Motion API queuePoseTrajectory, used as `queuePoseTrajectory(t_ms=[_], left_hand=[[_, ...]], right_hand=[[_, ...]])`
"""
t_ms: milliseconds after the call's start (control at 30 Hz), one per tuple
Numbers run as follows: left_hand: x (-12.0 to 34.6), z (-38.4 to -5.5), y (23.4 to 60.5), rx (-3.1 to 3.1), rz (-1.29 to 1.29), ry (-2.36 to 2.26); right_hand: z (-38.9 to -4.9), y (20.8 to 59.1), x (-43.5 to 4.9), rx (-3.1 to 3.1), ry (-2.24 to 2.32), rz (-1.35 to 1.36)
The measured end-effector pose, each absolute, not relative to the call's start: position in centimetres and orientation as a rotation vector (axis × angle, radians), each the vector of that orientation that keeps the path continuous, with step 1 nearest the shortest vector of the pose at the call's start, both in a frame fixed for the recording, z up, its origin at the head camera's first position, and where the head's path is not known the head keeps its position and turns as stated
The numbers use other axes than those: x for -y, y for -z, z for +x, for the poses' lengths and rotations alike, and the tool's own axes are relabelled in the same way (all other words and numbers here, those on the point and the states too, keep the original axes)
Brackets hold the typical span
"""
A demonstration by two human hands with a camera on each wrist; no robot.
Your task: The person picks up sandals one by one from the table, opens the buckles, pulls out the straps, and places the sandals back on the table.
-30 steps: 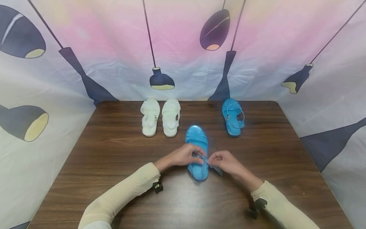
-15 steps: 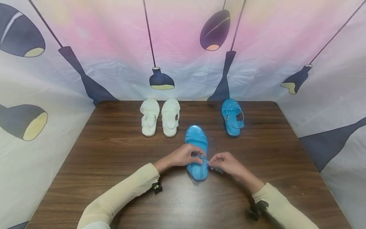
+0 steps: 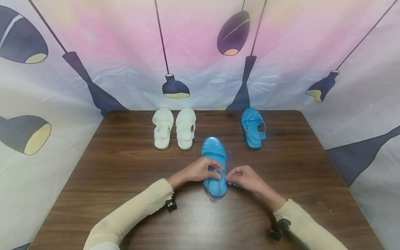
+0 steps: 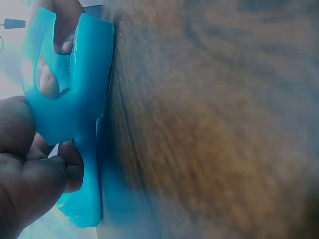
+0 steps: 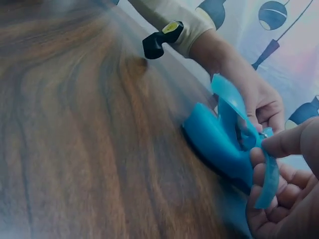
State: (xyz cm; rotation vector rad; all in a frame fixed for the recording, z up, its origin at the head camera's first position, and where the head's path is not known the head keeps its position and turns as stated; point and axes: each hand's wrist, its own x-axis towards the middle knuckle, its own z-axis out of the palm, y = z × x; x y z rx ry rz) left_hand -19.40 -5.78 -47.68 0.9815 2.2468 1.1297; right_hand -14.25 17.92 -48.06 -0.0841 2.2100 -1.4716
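A blue jelly sandal (image 3: 213,147) lies on the table, toe pointing away from me. My left hand (image 3: 200,169) reaches across it from the left and pinches the ankle strap near its small metal buckle (image 5: 263,134). Right beside the sandal, my right hand (image 3: 245,177) pinches the free part of the strap (image 5: 269,185) between thumb and fingers. In the right wrist view the strap's end hangs down across the curled fingers. From the left wrist view, the sandal's heel part (image 4: 92,64) stands near the camera, with fingertips showing through its opening.
A second blue sandal (image 3: 253,133) stands at the back right of the wooden table (image 3: 125,163). Two white sandals, one left (image 3: 163,128) and one right (image 3: 185,129), are side by side at the back. Behind hangs a cloth backdrop (image 3: 125,45) printed with lamps.
The strap's tail, which stuck out below my right hand, is now mostly hidden behind its fingers in the head view. The hands and the sandal have barely moved.
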Motion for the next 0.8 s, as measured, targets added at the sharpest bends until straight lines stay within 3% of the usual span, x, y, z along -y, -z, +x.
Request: queuePoseTrajectory(t_ms=[800], left_hand=[[5.74,-19.57,47.84,-2.212,0.997,-1.146]], right_hand=[[-14.07,48.22,-17.99,-2.256,1.47,-0.119]])
